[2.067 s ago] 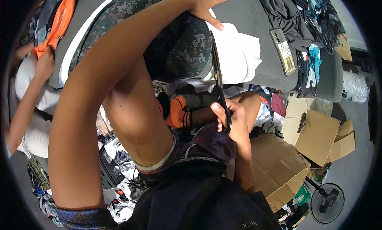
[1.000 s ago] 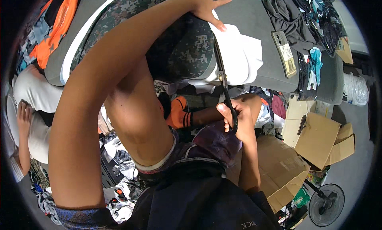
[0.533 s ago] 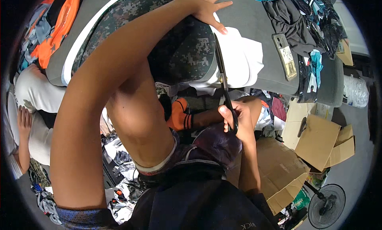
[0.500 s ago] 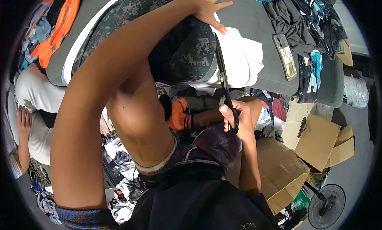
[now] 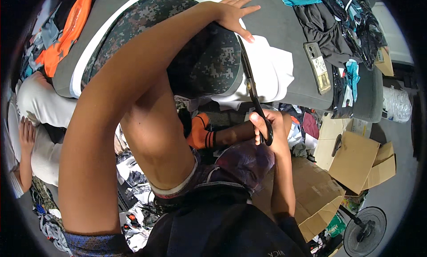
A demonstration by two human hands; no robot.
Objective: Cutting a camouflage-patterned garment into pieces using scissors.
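Note:
A pair of black-handled scissors (image 5: 251,87) is gripped in my right hand (image 5: 269,123), thumb and fingers around the handles. The blades point away from me, along the border between dark digital-camouflage fabric (image 5: 213,61) and white fabric (image 5: 271,74). Both fabrics lie on a grey padded surface (image 5: 284,30). My left arm reaches across the camouflage piece. At its far end my left hand (image 5: 233,17) rests flat with fingers spread, its thumb beside the scissor tips. How far the blades are parted I cannot make out.
Right of the fabric lie a phone (image 5: 318,68), dark grey shorts (image 5: 322,30) and dark plastic packaging (image 5: 367,39). Cardboard boxes (image 5: 356,159) and a fan (image 5: 364,232) stand at lower right. An orange garment (image 5: 69,30) lies far left, near another person's hand (image 5: 26,134).
My right hand and the scissor handles have shifted slightly to the right, tilting the scissors a little. My left hand stays in place on the fabric.

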